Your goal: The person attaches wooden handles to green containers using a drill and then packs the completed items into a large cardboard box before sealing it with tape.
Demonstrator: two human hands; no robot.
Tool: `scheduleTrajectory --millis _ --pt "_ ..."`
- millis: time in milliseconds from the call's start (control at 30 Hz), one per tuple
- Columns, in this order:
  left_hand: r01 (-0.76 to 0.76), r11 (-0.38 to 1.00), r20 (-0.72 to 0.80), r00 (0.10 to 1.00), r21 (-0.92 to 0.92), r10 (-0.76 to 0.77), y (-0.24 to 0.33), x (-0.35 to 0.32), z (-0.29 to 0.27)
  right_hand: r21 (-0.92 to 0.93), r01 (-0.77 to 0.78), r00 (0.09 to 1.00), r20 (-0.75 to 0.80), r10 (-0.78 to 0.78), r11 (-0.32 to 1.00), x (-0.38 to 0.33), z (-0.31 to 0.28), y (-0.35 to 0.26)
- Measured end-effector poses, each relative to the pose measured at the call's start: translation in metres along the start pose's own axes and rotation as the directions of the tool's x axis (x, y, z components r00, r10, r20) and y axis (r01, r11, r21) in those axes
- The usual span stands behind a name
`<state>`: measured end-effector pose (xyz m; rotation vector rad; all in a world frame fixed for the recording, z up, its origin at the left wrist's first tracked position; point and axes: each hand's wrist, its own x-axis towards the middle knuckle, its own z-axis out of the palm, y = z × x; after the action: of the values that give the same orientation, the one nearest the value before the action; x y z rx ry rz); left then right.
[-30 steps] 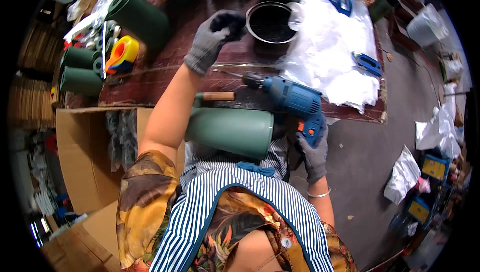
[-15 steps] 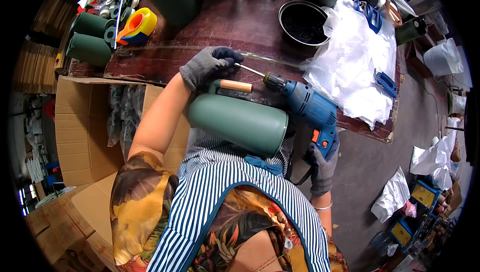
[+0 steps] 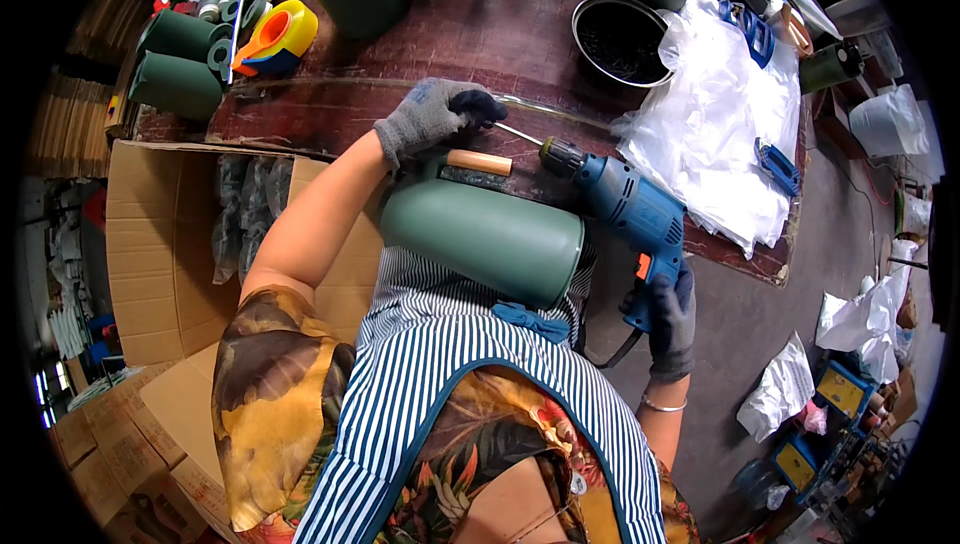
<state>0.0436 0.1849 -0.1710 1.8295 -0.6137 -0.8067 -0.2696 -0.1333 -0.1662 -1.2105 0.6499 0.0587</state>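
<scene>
My left hand (image 3: 445, 116), in a grey glove with dark fingertips, is closed in a pinch at the tip of a long thin bit (image 3: 520, 133). Whatever lies between its fingers is hidden. The bit sits in the chuck of a blue electric drill (image 3: 638, 206) with an orange trigger. Gloved alike, my right hand (image 3: 668, 319) is wrapped round the drill's handle. Between my body and the table lies a green cylindrical flask (image 3: 480, 242) on its side. A wooden grip (image 3: 480, 162) shows at its far side, below the bit.
On the dark red table (image 3: 450, 39) stand a black bowl of small dark pieces (image 3: 622, 41), white plastic bags (image 3: 700, 134), a yellow tape dispenser (image 3: 290, 32) and more green cylinders (image 3: 180, 84). An open cardboard box (image 3: 145, 254) with wrapped items is at the left.
The drill and my right hand have shifted slightly right. My left hand has moved a little right and up, staying at the bit's tip. The flask has shifted slightly right.
</scene>
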Motion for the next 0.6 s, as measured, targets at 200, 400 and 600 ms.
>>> scheduleTrajectory --millis 200,400,600 --pt "-0.178 0.954 -0.356 0.931 -0.24 0.084 0.004 -0.013 0.027 0.337 -0.196 0.981 0.06 0.187 0.921 0.021 -0.014 0.02" --pt "-0.098 0.759 -0.073 0.979 0.644 0.189 0.01 -0.059 0.033 0.528 -0.311 0.95 0.153 0.272 0.79 0.011 -0.036 0.01" --pt "-0.068 0.988 -0.083 0.993 0.136 0.08 0.0 -0.062 0.013 0.449 -0.42 0.907 0.182 0.379 0.789 0.003 -0.079 -0.015"
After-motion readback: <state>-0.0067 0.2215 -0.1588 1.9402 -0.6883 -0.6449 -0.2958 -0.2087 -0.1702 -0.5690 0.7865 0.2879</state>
